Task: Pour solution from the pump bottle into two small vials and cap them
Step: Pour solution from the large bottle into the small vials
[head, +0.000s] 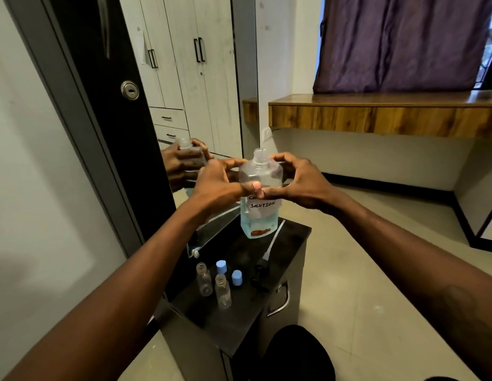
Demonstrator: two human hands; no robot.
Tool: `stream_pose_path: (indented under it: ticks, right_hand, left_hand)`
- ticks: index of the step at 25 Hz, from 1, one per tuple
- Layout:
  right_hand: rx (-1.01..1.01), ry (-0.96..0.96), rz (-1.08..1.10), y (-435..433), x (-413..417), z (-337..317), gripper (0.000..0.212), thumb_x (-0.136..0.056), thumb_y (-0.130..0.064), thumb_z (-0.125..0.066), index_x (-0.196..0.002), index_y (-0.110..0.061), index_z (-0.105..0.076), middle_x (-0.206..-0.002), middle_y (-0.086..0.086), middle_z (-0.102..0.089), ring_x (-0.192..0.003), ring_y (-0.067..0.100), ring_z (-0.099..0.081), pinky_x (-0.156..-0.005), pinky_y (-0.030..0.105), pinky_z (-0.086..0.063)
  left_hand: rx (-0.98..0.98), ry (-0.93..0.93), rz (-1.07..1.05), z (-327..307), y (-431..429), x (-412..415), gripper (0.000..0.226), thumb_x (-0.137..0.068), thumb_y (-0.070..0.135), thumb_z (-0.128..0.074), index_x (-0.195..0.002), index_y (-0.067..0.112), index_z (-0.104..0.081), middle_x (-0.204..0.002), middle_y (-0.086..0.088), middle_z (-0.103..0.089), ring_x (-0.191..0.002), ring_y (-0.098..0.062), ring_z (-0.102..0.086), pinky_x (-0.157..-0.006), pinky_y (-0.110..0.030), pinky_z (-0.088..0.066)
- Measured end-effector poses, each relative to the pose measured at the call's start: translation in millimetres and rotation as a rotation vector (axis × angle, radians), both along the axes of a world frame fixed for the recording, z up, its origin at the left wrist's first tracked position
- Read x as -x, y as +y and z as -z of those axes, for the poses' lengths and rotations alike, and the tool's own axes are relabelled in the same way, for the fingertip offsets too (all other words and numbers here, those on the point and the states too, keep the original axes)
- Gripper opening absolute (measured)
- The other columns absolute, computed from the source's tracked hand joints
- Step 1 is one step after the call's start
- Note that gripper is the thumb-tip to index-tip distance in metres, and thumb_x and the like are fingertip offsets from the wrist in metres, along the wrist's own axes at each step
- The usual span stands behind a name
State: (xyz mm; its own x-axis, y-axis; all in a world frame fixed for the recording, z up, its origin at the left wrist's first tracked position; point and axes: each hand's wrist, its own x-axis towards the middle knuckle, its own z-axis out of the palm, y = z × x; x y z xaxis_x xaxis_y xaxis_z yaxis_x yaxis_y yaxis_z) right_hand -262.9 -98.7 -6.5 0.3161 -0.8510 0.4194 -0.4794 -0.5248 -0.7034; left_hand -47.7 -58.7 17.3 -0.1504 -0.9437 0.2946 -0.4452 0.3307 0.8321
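A clear bottle [258, 215] with pale blue liquid and a label reading "SOLUTION" is held upright above the dark cabinet top [291, 237]. Its neck is uncovered, with the pump off. My left hand [220, 182] grips its left side and my right hand [297, 180] its right side, thumbs meeting at the front. The black pump head with its white tube [262, 266] lies on the cabinet. Two small clear vials [204, 279] [223, 291] stand uncapped near the front, with two blue caps [221, 266] [237, 277] beside them.
A mirror [201, 105] leans behind the cabinet and reflects my hands and the bottle. The cabinet has a metal handle [283, 299] on its right face. A wooden ledge [377, 116] under a purple curtain runs along the far wall. A dark knee [294, 356] shows below.
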Motion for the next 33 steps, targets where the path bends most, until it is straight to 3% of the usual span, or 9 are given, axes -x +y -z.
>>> stream_pose_path:
  ticks: [4, 8, 11, 14, 18, 21, 26, 28, 33]
  right_hand:
    - [-0.155, -0.111, -0.165, 27, 16, -28, 0.085, -0.07, -0.032, -0.092, -0.143, -0.025, -0.049, -0.132, -0.007, -0.067, -0.116, 0.007, -0.067, -0.093, 0.023, -0.056]
    - [-0.193, -0.274, -0.192, 67, 28, -28, 0.075, -0.074, -0.018, -0.087, -0.14, -0.019, -0.053, -0.123, 0.002, -0.073, -0.111, 0.019, -0.072, -0.086, 0.03, -0.061]
    - [-0.22, -0.384, -0.127, 93, 34, -15, 0.072, -0.064, -0.021, -0.088, -0.13, -0.018, -0.059, -0.111, 0.004, -0.076, -0.099, 0.022, -0.076, -0.077, 0.03, -0.062]
    - [-0.276, -0.504, -0.067, 101, 39, -3, 0.07, -0.063, -0.025, -0.088, -0.127, -0.017, -0.062, -0.109, 0.008, -0.078, -0.097, 0.028, -0.077, -0.081, 0.04, -0.063]
    - [-0.311, -0.59, -0.005, 110, 51, -1, 0.074, -0.065, -0.032, -0.088, -0.131, -0.015, -0.06, -0.11, 0.01, -0.078, -0.099, 0.03, -0.076, -0.085, 0.044, -0.062]
    - [-0.316, -0.577, 0.035, 116, 57, -1, 0.069, -0.065, -0.034, -0.087, -0.127, -0.016, -0.064, -0.108, 0.009, -0.079, -0.099, 0.03, -0.076, -0.084, 0.043, -0.062]
    - [-0.322, -0.541, 0.06, 122, 59, 0, 0.068, -0.058, -0.036, -0.088, -0.122, -0.021, -0.067, -0.104, 0.005, -0.08, -0.094, 0.027, -0.078, -0.08, 0.041, -0.063]
    - [-0.314, -0.53, 0.062, 123, 57, 1, 0.069, -0.058, -0.035, -0.088, -0.122, -0.021, -0.066, -0.101, 0.004, -0.08, -0.091, 0.025, -0.078, -0.075, 0.038, -0.064]
    - [-0.304, -0.516, 0.053, 123, 51, 7, 0.067, -0.061, -0.029, -0.088, -0.123, -0.018, -0.066, -0.101, 0.004, -0.08, -0.088, 0.024, -0.079, -0.072, 0.036, -0.064]
  left_hand:
    - [-0.089, 0.09, 0.197, -31, 20, 4, 0.063, -0.081, 0.006, -0.082, -0.138, 0.015, -0.059, -0.121, -0.007, -0.075, -0.11, -0.022, -0.073, -0.083, -0.042, -0.065]
    - [-0.164, 0.189, 0.307, -31, 46, 18, 0.059, -0.086, 0.008, -0.077, -0.141, 0.014, -0.057, -0.12, -0.01, -0.075, -0.104, -0.024, -0.076, -0.075, -0.037, -0.065]
    - [-0.224, 0.289, 0.31, -17, 63, 27, 0.054, -0.087, 0.013, -0.077, -0.138, 0.012, -0.06, -0.121, -0.011, -0.075, -0.105, -0.024, -0.075, -0.074, -0.035, -0.064]
    - [-0.243, 0.408, 0.197, -1, 72, 26, 0.049, -0.089, 0.03, -0.074, -0.133, 0.01, -0.065, -0.126, -0.014, -0.072, -0.111, -0.026, -0.073, -0.084, -0.042, -0.064]
    - [0.039, 0.035, -0.238, 52, 97, 10, 0.032, -0.093, 0.04, -0.07, -0.119, 0.022, -0.074, -0.107, 0.001, -0.077, -0.091, -0.007, -0.074, -0.079, -0.033, -0.065]
    - [0.174, -0.06, -0.467, 97, 124, -7, 0.042, -0.083, 0.049, -0.078, -0.113, 0.02, -0.077, -0.102, 0.002, -0.078, -0.085, -0.001, -0.069, -0.076, -0.015, -0.053]
    - [0.141, -0.222, -0.543, 148, 137, -19, 0.075, -0.061, 0.064, -0.087, -0.118, 0.017, -0.07, -0.104, -0.001, -0.072, -0.09, -0.016, -0.068, -0.08, -0.033, -0.06]
    - [0.123, -0.232, -0.543, 159, 136, -17, 0.074, -0.058, 0.066, -0.087, -0.114, 0.022, -0.068, -0.098, 0.003, -0.072, -0.086, -0.014, -0.069, -0.077, -0.031, -0.06]
    - [0.121, -0.146, -0.592, 162, 131, -9, 0.061, -0.063, 0.047, -0.094, -0.11, 0.023, -0.064, -0.08, 0.008, -0.065, -0.07, -0.008, -0.065, -0.063, -0.021, -0.05]
